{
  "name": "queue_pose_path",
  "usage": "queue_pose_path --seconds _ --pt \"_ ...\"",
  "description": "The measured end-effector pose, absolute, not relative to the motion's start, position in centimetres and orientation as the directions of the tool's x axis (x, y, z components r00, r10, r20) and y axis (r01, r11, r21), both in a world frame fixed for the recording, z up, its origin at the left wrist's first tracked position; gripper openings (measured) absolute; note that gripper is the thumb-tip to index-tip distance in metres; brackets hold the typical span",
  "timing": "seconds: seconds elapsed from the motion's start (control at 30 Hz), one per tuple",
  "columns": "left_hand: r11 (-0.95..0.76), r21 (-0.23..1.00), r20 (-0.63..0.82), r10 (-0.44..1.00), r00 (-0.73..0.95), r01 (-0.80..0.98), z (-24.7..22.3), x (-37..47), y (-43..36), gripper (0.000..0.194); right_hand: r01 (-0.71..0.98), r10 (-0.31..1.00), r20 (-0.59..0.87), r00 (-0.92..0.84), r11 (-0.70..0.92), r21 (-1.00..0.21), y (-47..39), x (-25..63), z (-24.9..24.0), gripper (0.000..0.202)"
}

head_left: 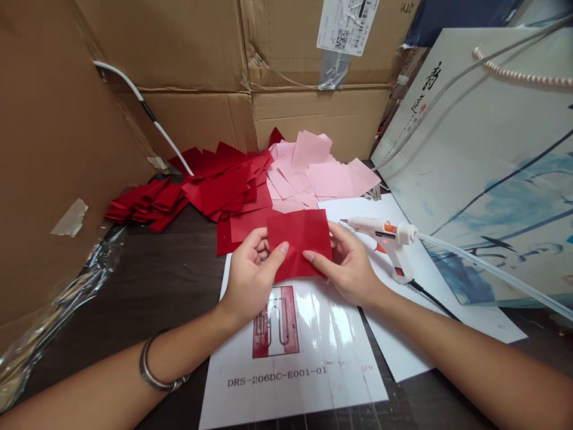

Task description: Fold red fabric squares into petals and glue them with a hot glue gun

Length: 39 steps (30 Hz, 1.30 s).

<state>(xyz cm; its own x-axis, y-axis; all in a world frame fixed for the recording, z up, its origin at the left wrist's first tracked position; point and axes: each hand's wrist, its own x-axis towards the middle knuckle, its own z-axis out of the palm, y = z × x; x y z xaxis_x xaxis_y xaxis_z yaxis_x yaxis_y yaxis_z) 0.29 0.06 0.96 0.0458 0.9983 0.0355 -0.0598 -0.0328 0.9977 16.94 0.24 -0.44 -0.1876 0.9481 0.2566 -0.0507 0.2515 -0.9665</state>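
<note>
Between my two hands is a red fabric square [299, 239], raised over a printed sheet [340, 382]. My left hand [255, 269] is closed on its left edge, with the thumb on the front. My right hand [347, 263] grips the right side the same way, its fingers behind the cloth. Past the square lie a pile of flat red pieces [224, 188] and a pile of pink pieces [313, 167]. Folded red pieces [147, 203] rest at the left.
A white glue gun [389, 239], its light lit, lies right of my hand on white paper [398, 334], a clear glue stick behind it. Cardboard walls [179, 48] stand at the back and left. A printed paper bag [483, 149] leans at the right, with a cable [434, 101] across it.
</note>
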Motion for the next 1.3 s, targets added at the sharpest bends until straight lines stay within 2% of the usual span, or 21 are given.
queue_pose_path --seconds 0.1,0.17,0.23,0.27,0.33,0.37,0.4,0.43,0.5,0.57,0.63,0.7,0.77,0.9,1.13,1.3 --pt "0.017 0.999 -0.014 0.997 0.079 -0.044 1.1 0.4 0.1 0.02 -0.014 0.946 0.292 -0.143 0.293 -0.956 0.3 16.8 -0.6 0.057" --pt "0.036 0.999 -0.034 0.995 0.096 -0.018 1.2 0.4 0.2 0.02 0.066 0.943 0.306 -0.128 0.316 -0.946 0.4 17.0 -0.8 0.059" --pt "0.044 0.999 -0.044 0.995 0.084 0.008 1.2 0.4 0.3 0.02 0.224 0.922 0.382 -0.056 0.385 -0.895 0.2 17.3 -0.6 0.062" --pt "0.047 0.999 -0.048 0.996 0.074 0.018 1.1 0.4 0.3 0.019 0.325 0.883 0.47 0.002 0.444 -0.835 -0.1 17.4 -0.4 0.065" --pt "0.053 0.998 -0.055 0.996 0.067 0.023 0.8 0.4 0.5 0.021 0.514 0.724 0.687 0.053 0.57 -0.641 -1.0 17.0 0.4 0.068" --pt "0.052 0.999 -0.053 0.996 0.073 0.017 0.7 0.3 0.6 0.023 0.559 0.627 0.779 0.019 0.639 -0.528 -1.6 16.4 1.0 0.067" --pt "0.049 0.999 -0.05 0.995 0.083 0.013 0.5 0.3 0.7 0.025 0.542 0.578 0.811 -0.093 0.712 -0.446 -2.4 15.5 1.6 0.058" --pt "0.045 0.999 -0.046 0.995 0.089 0.016 0.4 0.3 0.8 0.025 0.488 0.563 0.782 -0.269 0.779 -0.393 -3.1 14.3 2.2 0.043" --pt "0.042 0.998 -0.046 0.995 0.092 0.047 0.1 0.3 0.8 0.024 0.288 0.357 0.745 -0.564 0.93 -0.227 -4.5 11.3 3.3 0.025" --pt "0.045 0.995 -0.054 0.993 0.105 0.087 0.0 0.3 0.8 0.024 0.215 0.248 0.64 -0.727 0.968 -0.131 -5.3 8.1 4.2 0.03" --pt "0.04 0.994 -0.054 0.988 0.142 0.106 0.0 0.2 0.7 0.025 0.281 0.304 0.489 -0.817 0.952 -0.122 -5.6 5.5 4.9 0.034" --pt "0.036 0.993 -0.055 0.982 0.18 0.109 0.2 0.0 0.8 0.025 0.36 0.386 0.358 -0.85 0.922 -0.142 -5.3 3.9 5.3 0.03" --pt "0.063 0.991 -0.088 0.972 0.219 0.12 0.6 -0.1 0.9 0.023 0.34 0.367 0.326 -0.871 0.93 -0.136 -4.9 3.4 5.4 0.029" --pt "0.132 0.981 -0.165 0.955 0.247 0.143 1.3 -0.1 1.2 0.025 0.341 0.352 0.317 -0.88 0.936 -0.092 -4.3 3.7 5.2 0.031" --pt "0.061 0.991 -0.088 0.97 0.227 0.123 0.9 0.1 1.4 0.022 0.374 0.352 0.343 -0.871 0.928 -0.003 -4.0 5.3 4.7 0.039" --pt "0.019 0.988 -0.048 0.98 0.191 0.153 0.5 0.0 1.1 0.022 0.378 0.37 0.349 -0.861 0.924 -0.048 -3.8 5.5 4.2 0.041"
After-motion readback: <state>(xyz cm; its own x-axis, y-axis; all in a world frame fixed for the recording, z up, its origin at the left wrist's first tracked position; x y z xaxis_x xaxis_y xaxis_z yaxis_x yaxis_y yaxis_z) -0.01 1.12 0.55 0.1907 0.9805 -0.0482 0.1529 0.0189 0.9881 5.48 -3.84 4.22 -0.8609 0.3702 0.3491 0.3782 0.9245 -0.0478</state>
